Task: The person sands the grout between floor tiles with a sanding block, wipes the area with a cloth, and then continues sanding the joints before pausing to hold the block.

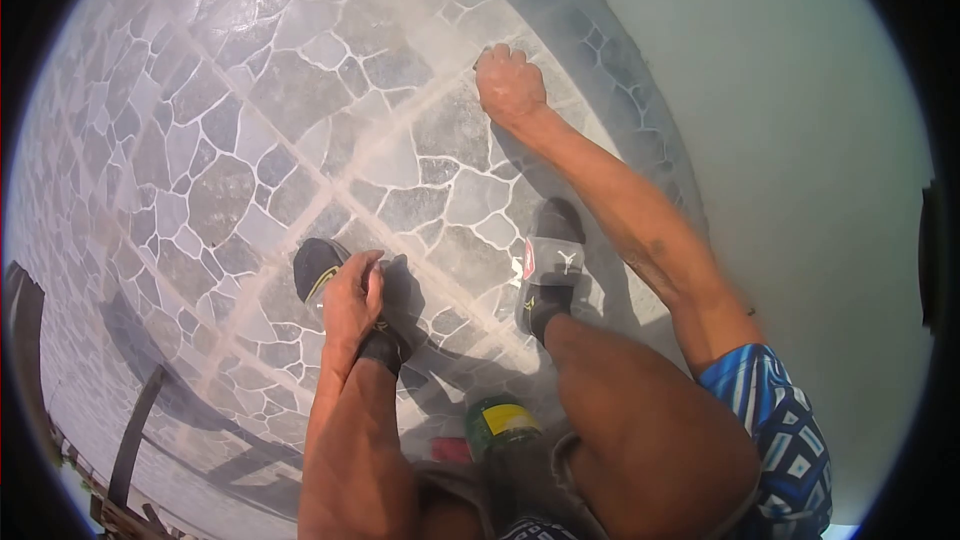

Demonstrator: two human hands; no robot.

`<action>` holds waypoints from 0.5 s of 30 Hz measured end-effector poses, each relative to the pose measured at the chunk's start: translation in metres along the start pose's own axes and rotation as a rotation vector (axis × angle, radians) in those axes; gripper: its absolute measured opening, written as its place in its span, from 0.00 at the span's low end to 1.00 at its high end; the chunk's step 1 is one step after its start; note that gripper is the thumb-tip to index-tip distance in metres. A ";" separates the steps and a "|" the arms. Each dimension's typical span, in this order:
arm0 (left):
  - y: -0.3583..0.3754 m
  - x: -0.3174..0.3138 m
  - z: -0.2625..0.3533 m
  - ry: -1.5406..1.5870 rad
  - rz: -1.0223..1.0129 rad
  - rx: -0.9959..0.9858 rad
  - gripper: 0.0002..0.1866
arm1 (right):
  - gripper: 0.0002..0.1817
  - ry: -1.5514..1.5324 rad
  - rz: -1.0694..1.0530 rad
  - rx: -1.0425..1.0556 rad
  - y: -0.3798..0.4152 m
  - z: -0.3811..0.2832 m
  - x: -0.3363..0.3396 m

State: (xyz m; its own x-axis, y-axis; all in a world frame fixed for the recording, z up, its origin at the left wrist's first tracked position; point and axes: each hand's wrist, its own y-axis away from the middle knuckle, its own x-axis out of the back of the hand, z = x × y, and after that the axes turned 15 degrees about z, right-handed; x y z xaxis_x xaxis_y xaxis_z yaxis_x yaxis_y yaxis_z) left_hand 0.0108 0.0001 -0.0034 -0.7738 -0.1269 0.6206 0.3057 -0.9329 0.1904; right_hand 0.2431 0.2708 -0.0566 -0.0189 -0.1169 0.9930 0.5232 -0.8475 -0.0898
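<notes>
My right hand (512, 85) is closed in a fist low over the stone-patterned floor tiles (440, 130), by the grout line near the wall. A small dark edge shows at its knuckles, but what the fingers hold is hidden. Curled fingers and a bent thumb make up my left hand (352, 302), which hovers over or rests by my left sandal (318, 265); anything inside it is too small to make out. My right foot, in a dark sock and a grey-strapped sandal (555, 255), stands flat between the two hands.
Between my legs stands a green container with a yellow label (510, 418), beside a red object (450, 450). A pale wall (760, 120) rises on the right above a dark stone-patterned border (630, 70). Dark bars (133, 435) stand at lower left.
</notes>
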 end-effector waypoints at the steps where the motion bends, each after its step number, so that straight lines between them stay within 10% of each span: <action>1: -0.001 0.001 0.002 -0.004 -0.009 -0.001 0.10 | 0.10 -0.027 -0.002 -0.054 -0.006 0.001 0.000; 11: -0.001 0.001 0.001 -0.022 -0.013 0.015 0.09 | 0.08 -0.011 0.038 0.060 -0.006 -0.011 -0.007; 15: 0.000 0.003 0.003 0.001 -0.013 0.016 0.10 | 0.09 -0.109 0.086 -0.232 -0.025 0.019 -0.005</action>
State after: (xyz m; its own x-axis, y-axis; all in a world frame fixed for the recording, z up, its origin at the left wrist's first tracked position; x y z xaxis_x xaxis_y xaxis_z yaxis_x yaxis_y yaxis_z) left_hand 0.0104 0.0013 0.0007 -0.7784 -0.1152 0.6171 0.3042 -0.9291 0.2103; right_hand 0.2462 0.3024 -0.0582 0.1157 -0.1481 0.9822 0.3090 -0.9344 -0.1773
